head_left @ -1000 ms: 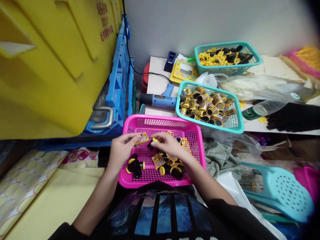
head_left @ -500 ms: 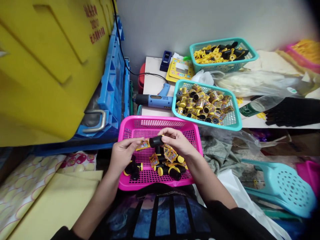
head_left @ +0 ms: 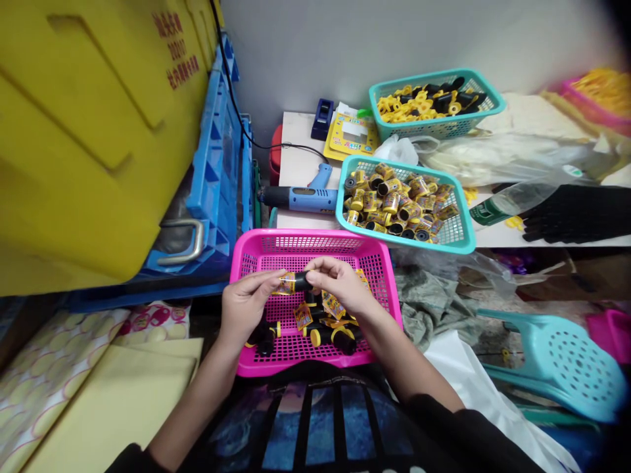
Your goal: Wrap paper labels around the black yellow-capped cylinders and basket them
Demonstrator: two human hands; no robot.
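Over the pink basket (head_left: 315, 234), my left hand (head_left: 244, 305) pinches a yellow printed label sleeve (head_left: 286, 284) between thumb and fingers. My right hand (head_left: 340, 286) grips a short black plastic tube (head_left: 301, 281) by its right end. The tube's left end meets the sleeve and seems to be partly inside it. Below my hands, several black tubes with yellow caps (head_left: 323, 336) lie in the basket. Loose printed labels (head_left: 302, 316) rest among them, and my right hand hides some of the pile.
Beyond is a teal basket (head_left: 468, 243) of labelled tubes, with another teal basket (head_left: 389, 128) of yellow and black parts behind. A blue heat gun (head_left: 310, 199) lies on the table. Yellow bins (head_left: 89, 144) stand left; a light blue stool (head_left: 572, 368) sits right.
My right hand has moved left, bringing the black tube against the label sleeve and into its open end. The left hand has barely moved. The view has shifted slightly.
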